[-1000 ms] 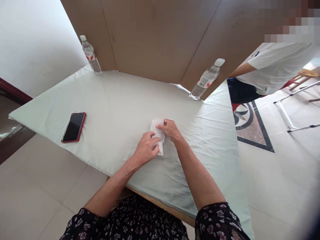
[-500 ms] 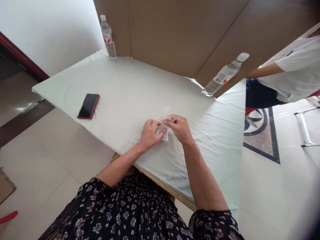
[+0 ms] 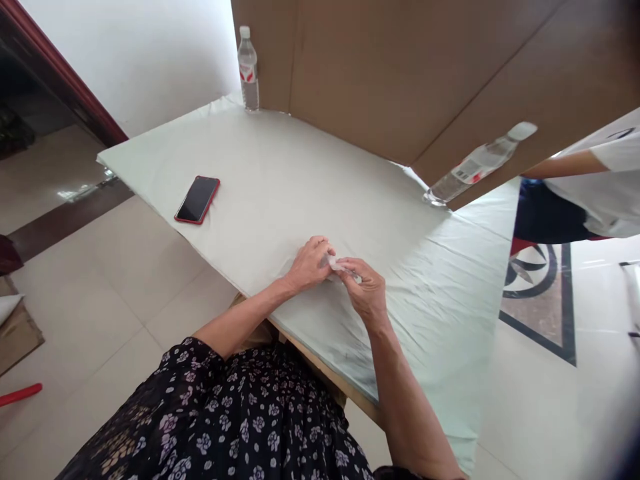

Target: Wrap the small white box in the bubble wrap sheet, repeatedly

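Note:
A small, crumpled, see-through plastic packet [image 3: 336, 264] is held between my two hands, just above the cloth-covered table [image 3: 280, 173]. My left hand [image 3: 311, 263] is closed on its left part, with the fingers curled over it. At the packet's right side, my right hand [image 3: 367, 288] pinches it between thumb and fingers. Much of the packet is hidden by the fingers, and what it contains, if anything, cannot be made out.
A phone [image 3: 198, 200] with a red case lies on the left. One water bottle [image 3: 249, 73] stands by the cardboard panel [image 3: 365, 73]; another bottle [image 3: 475, 167] stands at its right part. Beyond the right edge is a person in a white shirt [image 3: 617, 193].
My hands have come closer together at the packet, and its lower part, seen under my left hand before, is now mostly covered. The whole view has shifted and turned slightly.

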Demonstrator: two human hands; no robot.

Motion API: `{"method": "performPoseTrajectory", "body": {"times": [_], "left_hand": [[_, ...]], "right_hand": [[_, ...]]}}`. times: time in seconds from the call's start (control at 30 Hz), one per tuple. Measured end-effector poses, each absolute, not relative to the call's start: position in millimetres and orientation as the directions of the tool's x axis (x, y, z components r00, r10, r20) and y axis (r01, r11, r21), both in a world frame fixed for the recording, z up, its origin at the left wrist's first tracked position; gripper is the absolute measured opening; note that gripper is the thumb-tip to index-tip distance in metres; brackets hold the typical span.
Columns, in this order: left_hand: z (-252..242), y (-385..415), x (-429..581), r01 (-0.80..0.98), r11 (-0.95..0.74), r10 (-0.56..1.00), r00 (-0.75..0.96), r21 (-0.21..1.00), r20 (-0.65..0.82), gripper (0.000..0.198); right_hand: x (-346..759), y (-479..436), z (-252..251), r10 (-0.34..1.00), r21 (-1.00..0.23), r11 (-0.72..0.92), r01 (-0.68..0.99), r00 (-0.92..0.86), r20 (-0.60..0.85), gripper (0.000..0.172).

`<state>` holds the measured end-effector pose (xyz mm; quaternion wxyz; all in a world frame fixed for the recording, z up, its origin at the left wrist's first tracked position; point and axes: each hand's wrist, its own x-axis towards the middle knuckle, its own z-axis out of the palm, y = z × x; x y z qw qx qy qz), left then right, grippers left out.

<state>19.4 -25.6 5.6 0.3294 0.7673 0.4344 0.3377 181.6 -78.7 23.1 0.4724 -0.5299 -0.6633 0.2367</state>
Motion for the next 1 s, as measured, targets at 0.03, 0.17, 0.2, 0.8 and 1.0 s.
{"method": "performPoseTrajectory", "body": {"times": [0.03,0.17,0.2,0.8,1.0], "left_hand": [[7.4,-24.9,14.2,0.405,-0.442,0.862,0.438,0.801,0.254,0.031],[12.8,-20.8,-8.7,0.28,-0.573,0.706,0.646,0.77,0.291,0.068],[13.1,-19.6,-12.4,0.283,-0.59,0.686,0.67,0.756,0.284,0.073],[34.3,-12.2,10.3,0.321,0.03,0.782,0.582,0.946,-0.222,0.027],[33.0,-9.4,12.7,0.328,-0.159,0.846,0.531,0.931,-0.043,0.033]], "right_hand": [[182.1,-80.5,20.6,0.924,-0.806,0.334,0.489,-0.001,0.382,0.013],[185.7,-88.2,12.1,0.911,-0.751,0.371,0.546,-0.058,0.408,0.015],[186.3,-90.5,9.9,0.909,-0.741,0.378,0.556,-0.07,0.412,0.016],[200.2,-72.8,17.3,0.99,-0.911,0.141,0.387,-0.073,0.122,0.072],[197.6,-52.9,4.6,0.996,-0.983,-0.073,0.171,-0.041,-0.081,0.092]]}}
